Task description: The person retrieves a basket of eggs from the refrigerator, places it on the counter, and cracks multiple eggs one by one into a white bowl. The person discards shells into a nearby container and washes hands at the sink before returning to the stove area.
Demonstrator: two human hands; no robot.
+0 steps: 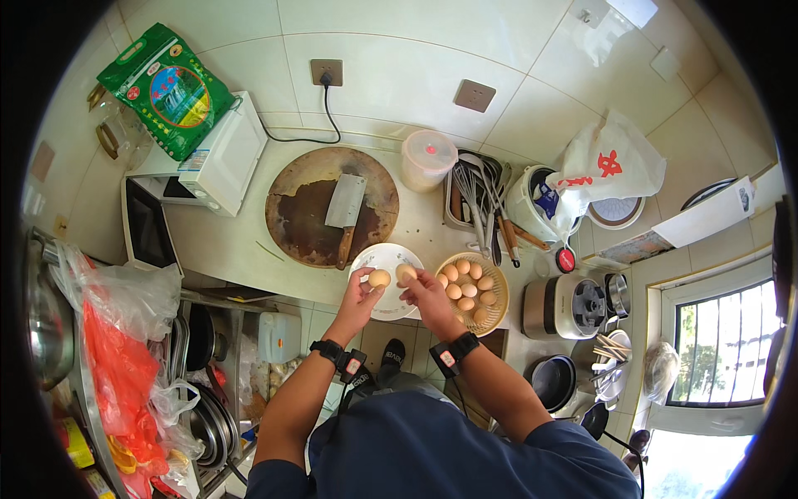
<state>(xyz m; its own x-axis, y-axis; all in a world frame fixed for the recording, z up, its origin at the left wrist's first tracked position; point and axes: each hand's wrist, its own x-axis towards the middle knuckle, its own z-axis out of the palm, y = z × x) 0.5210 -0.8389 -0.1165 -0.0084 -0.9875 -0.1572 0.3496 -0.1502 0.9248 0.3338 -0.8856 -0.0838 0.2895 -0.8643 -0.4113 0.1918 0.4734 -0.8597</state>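
Observation:
Both of my hands are over a white plate or shallow bowl [388, 252] with a faint pattern, near the counter's front edge. My left hand [360, 298] holds a brown egg [379, 278] between its fingers. In my right hand [430, 296] is another brown egg [405, 273], a short way apart from the first. A round yellow basket [500, 280] with several brown eggs [469, 290] stands just right of the plate. Behind the plate, a cleaver [346, 203] lies on a round wooden chopping board [293, 187], its handle towards me. Whether either shell is cracked, I cannot tell.
A microwave with its door ajar [149, 218] stands at the left, a green bag [171, 93] on top. Behind are a lidded plastic container [429, 159] and a holder of utensils with a whisk [471, 193]. A kitchen appliance [561, 305] and black pan [552, 382] are at the right.

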